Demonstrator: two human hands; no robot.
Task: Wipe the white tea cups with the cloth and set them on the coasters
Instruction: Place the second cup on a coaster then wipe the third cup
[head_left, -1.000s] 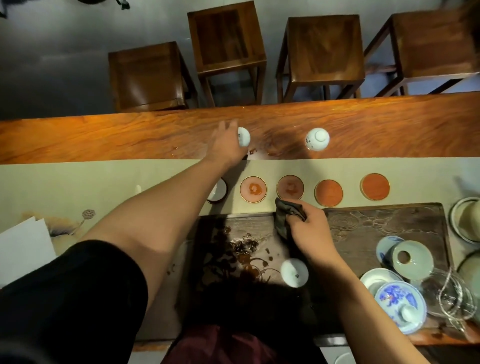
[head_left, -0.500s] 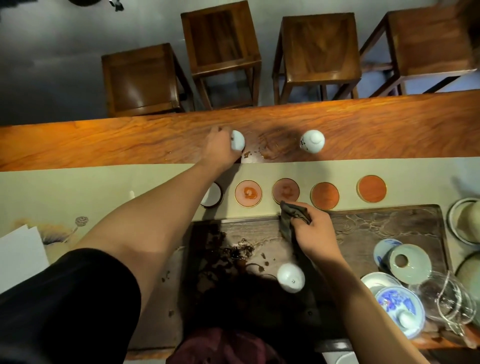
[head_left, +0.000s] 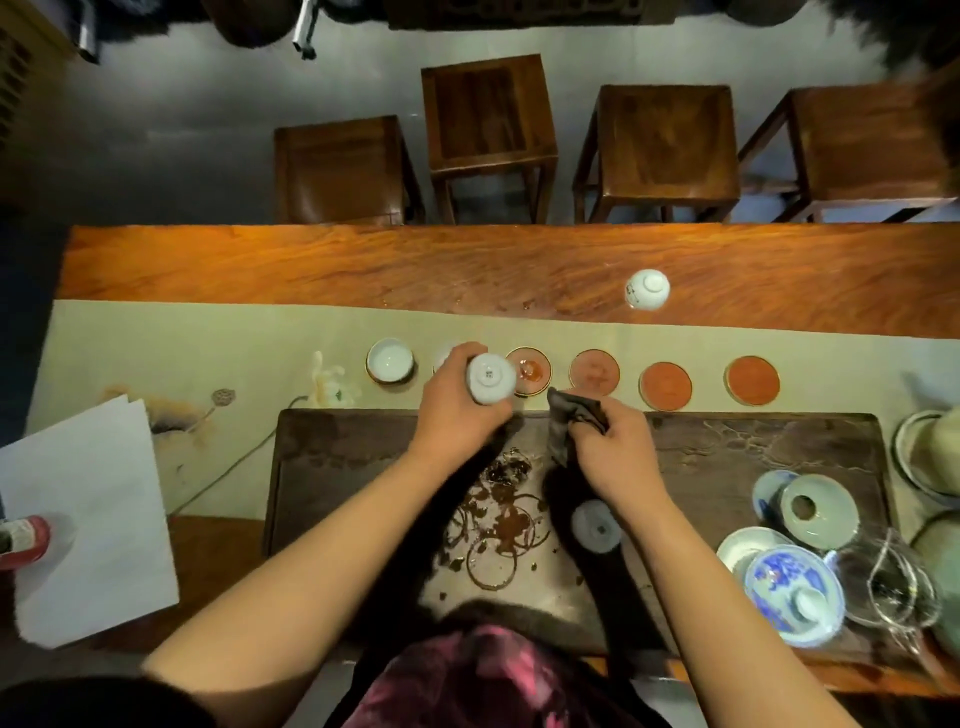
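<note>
Nearest to the person, on the dark tea tray (head_left: 727, 457), one white cup (head_left: 596, 525) stands upside down in shadow, beside brown ring stains (head_left: 501, 525). At the right end of the tray there are blue-and-white lidded bowls (head_left: 792, 592) and a glass pitcher (head_left: 883, 582).

Above the tray's far edge, the right hand (head_left: 613, 457) pinches a dark cloth (head_left: 574, 418) between thumb and curled fingers. The left hand (head_left: 457, 410) grips another white tea cup (head_left: 491, 378), held with its foot toward the camera (a small mark shows on the base). The cloth and this cup are near each other but apart.

Behind the hands, on the pale runner (head_left: 208, 343), a row of round coasters lies. The leftmost one carries an upright white cup (head_left: 390, 359); four coasters to the right, (head_left: 530, 370), (head_left: 595, 372), (head_left: 665, 385) and (head_left: 752, 380), are bare. Whether something stands behind the left hand, I cannot tell.

Farther, on the bare wooden table (head_left: 363, 265), one more cup (head_left: 647, 290) stands upside down. Beyond are four wooden stools (head_left: 488, 114).
</note>
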